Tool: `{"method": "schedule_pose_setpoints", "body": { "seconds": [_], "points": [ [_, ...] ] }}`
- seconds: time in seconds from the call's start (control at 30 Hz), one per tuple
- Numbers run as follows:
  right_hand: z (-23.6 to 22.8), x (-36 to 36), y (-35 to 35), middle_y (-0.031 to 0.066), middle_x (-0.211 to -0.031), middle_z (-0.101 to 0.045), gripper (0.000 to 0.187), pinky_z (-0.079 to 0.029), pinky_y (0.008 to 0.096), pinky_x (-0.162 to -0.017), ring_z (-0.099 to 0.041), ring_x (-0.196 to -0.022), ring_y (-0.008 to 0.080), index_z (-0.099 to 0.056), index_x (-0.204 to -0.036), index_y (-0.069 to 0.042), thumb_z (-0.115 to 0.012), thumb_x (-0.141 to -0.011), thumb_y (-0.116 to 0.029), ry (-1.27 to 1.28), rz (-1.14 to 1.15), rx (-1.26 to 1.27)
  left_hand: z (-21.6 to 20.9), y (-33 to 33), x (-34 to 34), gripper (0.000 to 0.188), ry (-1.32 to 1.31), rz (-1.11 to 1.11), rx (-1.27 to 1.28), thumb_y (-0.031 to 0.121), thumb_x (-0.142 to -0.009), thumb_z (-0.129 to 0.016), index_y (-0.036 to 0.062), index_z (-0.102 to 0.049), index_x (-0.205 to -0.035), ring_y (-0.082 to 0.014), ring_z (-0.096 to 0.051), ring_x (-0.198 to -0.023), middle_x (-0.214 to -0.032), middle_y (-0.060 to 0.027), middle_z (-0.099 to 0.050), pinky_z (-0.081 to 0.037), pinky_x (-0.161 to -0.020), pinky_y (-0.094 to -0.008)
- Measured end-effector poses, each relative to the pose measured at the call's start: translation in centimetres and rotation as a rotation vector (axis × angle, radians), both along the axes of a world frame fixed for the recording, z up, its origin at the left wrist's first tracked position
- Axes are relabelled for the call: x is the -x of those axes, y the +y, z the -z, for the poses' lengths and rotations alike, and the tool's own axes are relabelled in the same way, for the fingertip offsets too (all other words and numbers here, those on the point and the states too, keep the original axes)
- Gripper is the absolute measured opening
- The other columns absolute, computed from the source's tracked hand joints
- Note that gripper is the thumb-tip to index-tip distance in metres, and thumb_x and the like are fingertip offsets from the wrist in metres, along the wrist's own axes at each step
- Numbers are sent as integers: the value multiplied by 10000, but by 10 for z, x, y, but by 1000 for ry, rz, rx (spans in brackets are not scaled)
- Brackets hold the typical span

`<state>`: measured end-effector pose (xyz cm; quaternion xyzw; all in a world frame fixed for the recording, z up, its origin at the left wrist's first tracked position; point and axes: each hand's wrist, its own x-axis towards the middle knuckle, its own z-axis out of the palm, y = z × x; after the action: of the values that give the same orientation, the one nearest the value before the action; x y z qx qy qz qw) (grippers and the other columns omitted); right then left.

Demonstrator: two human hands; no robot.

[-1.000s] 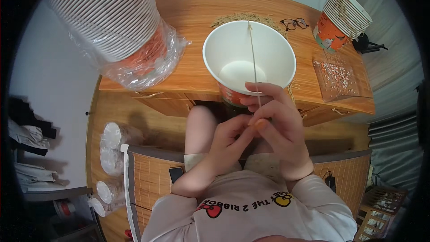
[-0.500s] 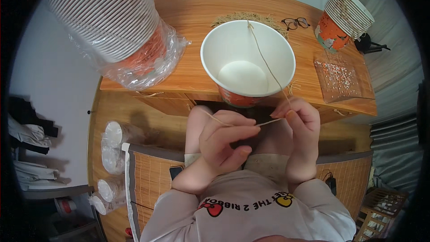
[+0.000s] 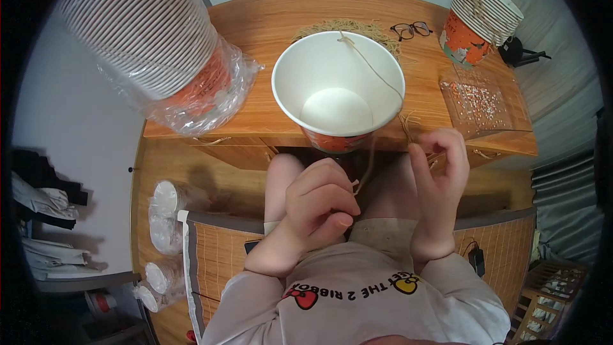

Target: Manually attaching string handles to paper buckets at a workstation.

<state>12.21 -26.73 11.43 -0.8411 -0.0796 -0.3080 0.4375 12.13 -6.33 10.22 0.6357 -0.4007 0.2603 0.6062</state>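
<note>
A large white paper bucket [image 3: 335,73] with a red-orange outside stands at the front edge of the table in front of me. A thin tan cord [image 3: 373,69] is fastened at its far rim, crosses the opening and hangs over the near right side. My left hand [image 3: 322,198], above my lap, is curled with the cord's lower end at its fingertips. To the right of the bucket, my right hand [image 3: 440,169] is raised with thumb and fingers apart. Nothing shows between them. A few loose cord strands [image 3: 407,124] lie at the table edge close to that hand.
A tall plastic-wrapped stack of buckets [image 3: 143,45] stands on the table's left. Behind my bucket lies a bundle of cords [image 3: 348,25] beside eyeglasses [image 3: 411,30]. On the right are stacked buckets with cords [image 3: 482,16] and a clear tray of small beads [image 3: 476,103].
My right hand has let go of the cord, lifted slightly and opened. The cord, taut between my hands before, now hangs slack. The view has shifted a little.
</note>
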Motion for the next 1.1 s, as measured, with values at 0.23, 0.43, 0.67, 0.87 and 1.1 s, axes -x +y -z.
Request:
{"method": "schedule_pose_setpoints", "body": {
  "seconds": [0.23,0.43,0.67,0.87,1.1],
  "points": [
    [-27,11,23,66,-906,-674,330,-521,235,-706,-679,-822,142,-646,-1025,-24,-780,-728,25,188,-700,-385,2,-3,2,436,131,70,-48,406,-961,-529,48,-588,-719,-235,-534,-694,-779,-88,-538,-433,-610,-321],
    [-7,-3,26,31,-889,-666,265,-534,228,-714,-673,-810,133,-634,-962,-25,-785,-751,27,127,-786,-441,5,1,4,167,140,90,-9,160,-935,-594,27,-589,-835,-231,-541,-706,-807,-106,-556,-439,-618,-308],
    [-16,1,31,40,-804,-646,271,-539,235,-617,-654,-700,121,-665,-876,-60,-857,-684,-70,-6,-528,-224,8,-7,15,202,289,-41,199,-83,-828,-650,-5,-591,-1005,-218,-611,-754,-907,-128,-635,-488,-643,-282],
    [-18,-3,35,41,-769,-633,278,-523,237,-551,-634,-629,128,-679,-845,-77,-879,-654,-106,-125,-448,-96,3,4,17,194,306,-286,-125,-20,-784,-735,11,-644,-953,-212,-660,-743,-886,-110,-684,-513,-627,-296],
    [-21,-3,42,46,-812,-655,293,-518,267,-618,-617,-720,160,-691,-881,-69,-868,-648,-77,-112,-415,-98,-3,3,13,181,190,-396,-111,31,-728,-780,67,-670,-867,-230,-601,-701,-796,-69,-644,-462,-622,-321]
  ]
}}
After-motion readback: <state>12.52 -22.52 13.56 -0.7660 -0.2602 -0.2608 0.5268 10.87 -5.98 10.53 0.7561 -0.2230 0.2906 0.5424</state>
